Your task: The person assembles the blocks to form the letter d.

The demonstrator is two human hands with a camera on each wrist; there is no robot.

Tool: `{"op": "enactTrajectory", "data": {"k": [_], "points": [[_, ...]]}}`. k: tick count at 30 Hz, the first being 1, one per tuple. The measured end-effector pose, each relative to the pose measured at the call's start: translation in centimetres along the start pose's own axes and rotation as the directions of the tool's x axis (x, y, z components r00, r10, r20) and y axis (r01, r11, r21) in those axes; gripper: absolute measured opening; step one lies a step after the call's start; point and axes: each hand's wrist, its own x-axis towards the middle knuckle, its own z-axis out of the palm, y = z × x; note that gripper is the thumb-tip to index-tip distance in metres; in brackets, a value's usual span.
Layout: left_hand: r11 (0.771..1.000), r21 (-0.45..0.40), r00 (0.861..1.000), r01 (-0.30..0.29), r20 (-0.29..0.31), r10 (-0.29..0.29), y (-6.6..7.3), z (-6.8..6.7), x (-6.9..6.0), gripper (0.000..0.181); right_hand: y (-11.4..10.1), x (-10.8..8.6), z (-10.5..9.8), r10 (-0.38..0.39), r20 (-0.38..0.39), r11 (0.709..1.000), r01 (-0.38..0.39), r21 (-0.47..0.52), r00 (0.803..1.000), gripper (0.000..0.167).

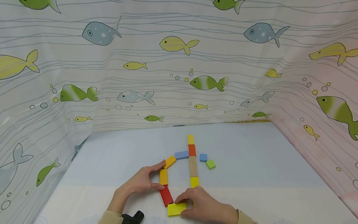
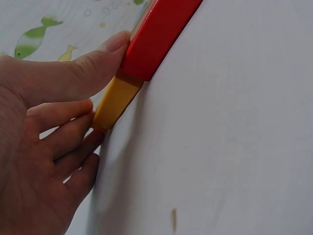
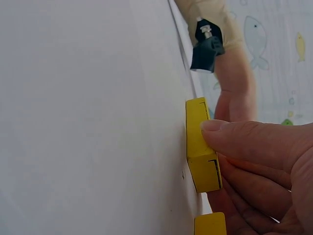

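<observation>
Wooden blocks lie end to end on the table in a straight column with a curved row on its left. My right hand (image 1: pixel 207 205) pinches a yellow block (image 1: pixel 176 209) at the bottom of the curve, thumb on its near side, as the right wrist view shows. My left hand (image 1: pixel 141 182) touches the curve's left side with fairly straight fingers. Its thumb rests against the red block (image 1: pixel 166 196), while a fingertip meets the upper orange block (image 1: pixel 170 162). Between them lies another orange block (image 1: pixel 163 177). A blue block (image 1: pixel 181 155) joins the curve to the column.
The column has a yellow-orange block (image 1: pixel 190 139), an orange-red block (image 1: pixel 192 150), a plain wood block (image 1: pixel 193 166) and a yellow block (image 1: pixel 194 182). Right of it sit a small blue block (image 1: pixel 203 157) and a green block (image 1: pixel 211 164). A fish-print curtain (image 1: pixel 173 12) surrounds the table.
</observation>
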Motion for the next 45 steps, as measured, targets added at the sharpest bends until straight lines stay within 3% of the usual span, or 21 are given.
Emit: {"op": "enactTrajectory", "data": {"k": [20,25,28,34,45], "points": [[1.0,0.002,1.0,0.011,-0.005,-0.011,0.0,0.0,-0.1,0.089,0.2,0.0,-0.2,-0.018,0.006,0.999,0.017,0.033,1.0,0.03],[1.0,0.001,1.0,0.007,-0.005,-0.007,0.0,0.0,-0.1,0.089,0.3,0.0,-0.5,-0.024,-0.01,0.993,0.025,0.111,1.0,0.029],[1.0,-0.001,1.0,0.008,-0.001,-0.008,0.0,0.0,-0.1,0.089,0.7,-0.1,-0.9,-0.039,-0.026,0.988,0.042,0.15,0.999,0.029],[1.0,0.004,1.0,0.004,0.001,-0.004,0.1,0.0,0.0,0.088,1.6,-0.4,-2.2,-0.084,-0.07,0.989,0.092,0.119,0.994,0.03],[1.0,0.004,1.0,-0.008,-0.002,0.008,0.1,0.0,-0.1,0.089,3.1,-0.8,-4.7,-0.009,-0.141,0.99,0.029,0.137,0.99,0.029]]}}
